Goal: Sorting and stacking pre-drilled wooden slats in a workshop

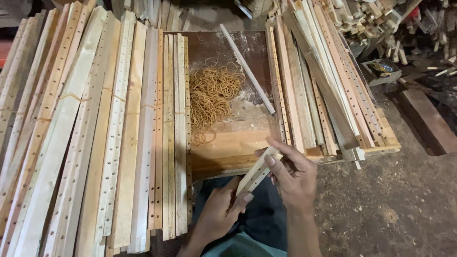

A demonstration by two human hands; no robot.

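Note:
Both of my hands hold a short stack of pale wooden slats (258,171) with drilled holes, tilted above my lap at the front edge of a low brown wooden table (228,147). My left hand (220,210) grips the stack's lower end. My right hand (291,172) wraps its upper end, thumb on top. A heap of tan rubber bands (213,97) lies on the table just beyond my hands. One loose thin slat (247,69) lies slanted across the table beside the bands.
Long bundles of drilled slats (114,133), tied with rubber bands, fill the left side. More long slats (323,81) are piled on the right of the table. Scrap wood offcuts (376,19) and a dark plank (428,121) lie on the dirt floor (381,200) at right.

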